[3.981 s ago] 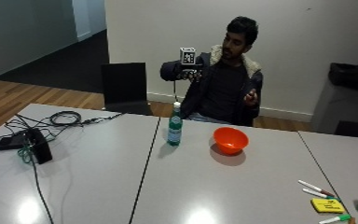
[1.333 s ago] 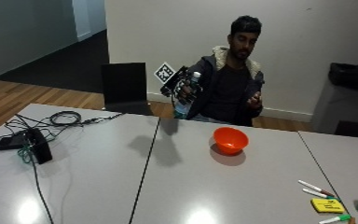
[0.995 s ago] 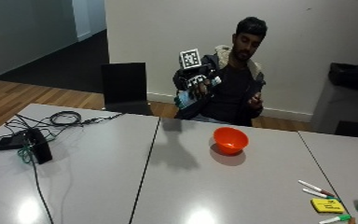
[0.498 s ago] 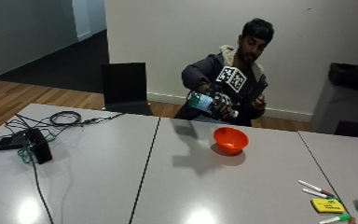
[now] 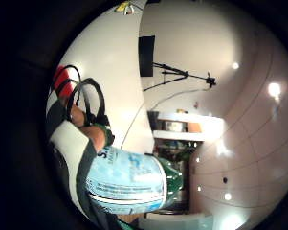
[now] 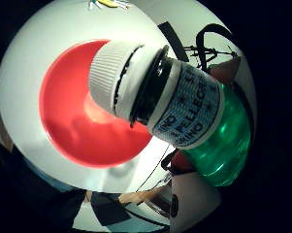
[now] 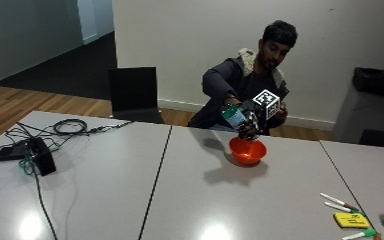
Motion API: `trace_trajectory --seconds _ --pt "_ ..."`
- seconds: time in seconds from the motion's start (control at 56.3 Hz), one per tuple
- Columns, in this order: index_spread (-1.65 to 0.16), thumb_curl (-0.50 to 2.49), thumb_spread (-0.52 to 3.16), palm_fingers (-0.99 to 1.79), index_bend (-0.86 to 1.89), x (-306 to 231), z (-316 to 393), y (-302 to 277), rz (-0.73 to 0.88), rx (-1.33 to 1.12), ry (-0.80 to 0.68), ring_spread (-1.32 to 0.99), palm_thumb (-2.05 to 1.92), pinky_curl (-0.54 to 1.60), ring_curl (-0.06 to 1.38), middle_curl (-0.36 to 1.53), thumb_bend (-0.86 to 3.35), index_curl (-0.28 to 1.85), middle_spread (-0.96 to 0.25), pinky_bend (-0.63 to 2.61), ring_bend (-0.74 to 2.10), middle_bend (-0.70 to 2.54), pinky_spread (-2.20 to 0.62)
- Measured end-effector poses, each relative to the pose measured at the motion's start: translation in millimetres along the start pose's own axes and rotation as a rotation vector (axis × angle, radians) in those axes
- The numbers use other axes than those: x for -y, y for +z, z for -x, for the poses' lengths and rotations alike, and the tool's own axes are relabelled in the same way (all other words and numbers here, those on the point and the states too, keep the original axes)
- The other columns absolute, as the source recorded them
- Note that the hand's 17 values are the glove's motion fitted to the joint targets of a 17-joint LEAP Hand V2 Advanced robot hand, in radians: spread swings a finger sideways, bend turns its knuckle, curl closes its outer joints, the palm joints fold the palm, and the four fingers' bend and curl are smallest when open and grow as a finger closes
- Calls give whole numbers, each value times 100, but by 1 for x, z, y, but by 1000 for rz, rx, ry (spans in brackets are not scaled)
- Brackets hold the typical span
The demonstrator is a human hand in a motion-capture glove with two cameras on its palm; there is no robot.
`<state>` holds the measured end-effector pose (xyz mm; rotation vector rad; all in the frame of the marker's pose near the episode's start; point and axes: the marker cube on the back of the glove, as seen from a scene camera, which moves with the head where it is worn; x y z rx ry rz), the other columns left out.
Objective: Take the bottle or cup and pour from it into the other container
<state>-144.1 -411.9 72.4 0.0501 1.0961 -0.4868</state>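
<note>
While tilted over the orange bowl [image 7: 247, 150], capped green bottle [image 7: 234, 116] seemingly gripped by gloved right hand [image 7: 249, 125] fingers, markers [image 7: 338, 201] well apart.

In the outside view the hand [image 7: 250, 122] covers much of the bottle [image 7: 234, 116], whose neck and cap are too small to make out there. In the thumb-side palm view the bottle's base runs off into the dark edge, and its white cap [image 6: 117, 80] and neck cover part of the red bowl [image 6: 73, 121]. Whether any liquid leaves the bottle cannot be told; the cap appears to be on. The markers [image 7: 338, 202] on the bench [image 7: 112, 200] are too small to read.
</note>
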Motion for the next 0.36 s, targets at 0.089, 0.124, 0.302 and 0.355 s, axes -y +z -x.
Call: trace_trajectory --seconds 0.089,0.124,0.302,0.355 --pt "-30 62 56 128 16 1 3 1 5 -3 -8 -16 90 34 40 47 -4 41 -20 48 63 51 0" --pt "-30 62 56 128 16 2 0 4 8 -4 -14 -16 90 34 40 46 -4 41 -20 48 63 51 0" --pt "-30 62 55 128 16 -5 2 0 7 20 3 -16 90 34 40 46 -4 41 -20 48 63 51 -1" --pt "-30 62 55 128 16 -6 3 -1 6 31 14 -16 90 34 40 46 -4 41 -20 48 63 51 -1"
